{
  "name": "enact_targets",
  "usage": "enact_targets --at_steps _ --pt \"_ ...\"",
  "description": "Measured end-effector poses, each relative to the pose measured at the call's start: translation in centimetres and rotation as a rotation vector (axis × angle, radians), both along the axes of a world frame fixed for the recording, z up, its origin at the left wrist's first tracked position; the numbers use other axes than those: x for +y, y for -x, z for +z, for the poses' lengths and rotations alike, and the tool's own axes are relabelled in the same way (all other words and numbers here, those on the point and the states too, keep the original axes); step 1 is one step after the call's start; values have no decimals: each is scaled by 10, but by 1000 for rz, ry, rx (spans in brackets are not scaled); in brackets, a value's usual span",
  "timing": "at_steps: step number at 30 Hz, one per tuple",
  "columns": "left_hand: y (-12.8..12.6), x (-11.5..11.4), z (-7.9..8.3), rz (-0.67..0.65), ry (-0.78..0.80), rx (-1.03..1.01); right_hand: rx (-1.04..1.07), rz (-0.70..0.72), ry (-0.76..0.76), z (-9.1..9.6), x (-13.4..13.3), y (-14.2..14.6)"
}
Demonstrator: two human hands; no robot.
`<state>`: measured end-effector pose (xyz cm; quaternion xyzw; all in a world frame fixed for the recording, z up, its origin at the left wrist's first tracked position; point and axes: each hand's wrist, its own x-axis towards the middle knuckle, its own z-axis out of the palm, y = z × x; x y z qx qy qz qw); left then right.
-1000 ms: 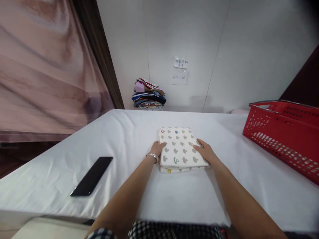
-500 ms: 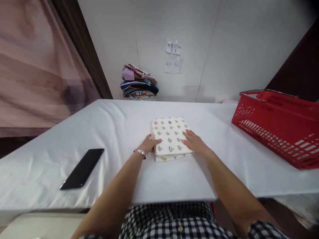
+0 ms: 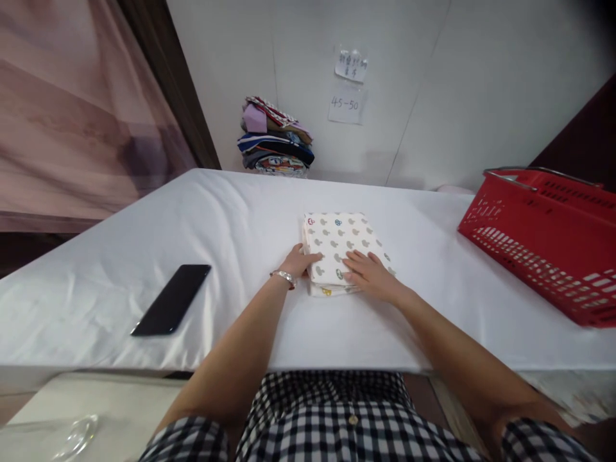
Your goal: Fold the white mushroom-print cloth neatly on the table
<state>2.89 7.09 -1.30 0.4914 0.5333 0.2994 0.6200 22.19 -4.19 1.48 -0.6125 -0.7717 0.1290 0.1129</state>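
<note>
A folded cream cloth (image 3: 344, 240) printed with small grey mushrooms lies in the middle of the white-covered table (image 3: 240, 212). My left hand (image 3: 299, 262), with a silver bracelet at the wrist, rests against the cloth's near left corner, fingers lying on its edge. My right hand (image 3: 368, 276) lies flat on the cloth's near part, fingers stretched out and pressing down. Neither hand grips anything.
A black phone (image 3: 172, 308) lies on the table to the left. A red plastic basket (image 3: 543, 240) stands at the right. A stack of folded clothes (image 3: 276, 138) sits against the back wall under two paper notes (image 3: 347, 86). A brown curtain hangs at left.
My right hand has slid leftward from the cloth's right edge onto its near middle. The left hand stays at the left corner. The view has tilted down a little.
</note>
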Motion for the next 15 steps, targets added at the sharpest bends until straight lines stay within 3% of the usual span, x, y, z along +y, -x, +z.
enact_targets --at_steps 5,10,13,15 --pt "2 -8 14 -13 91 -105 36 72 -106 9 9 23" --pt "3 -5 8 -38 25 -41 54 216 25 -4 11 40" --pt "2 -2 1 -17 -13 -3 161 190 80 0 22 32" --pt "1 -2 -1 -5 -45 38 224 98 47 7 39 26"
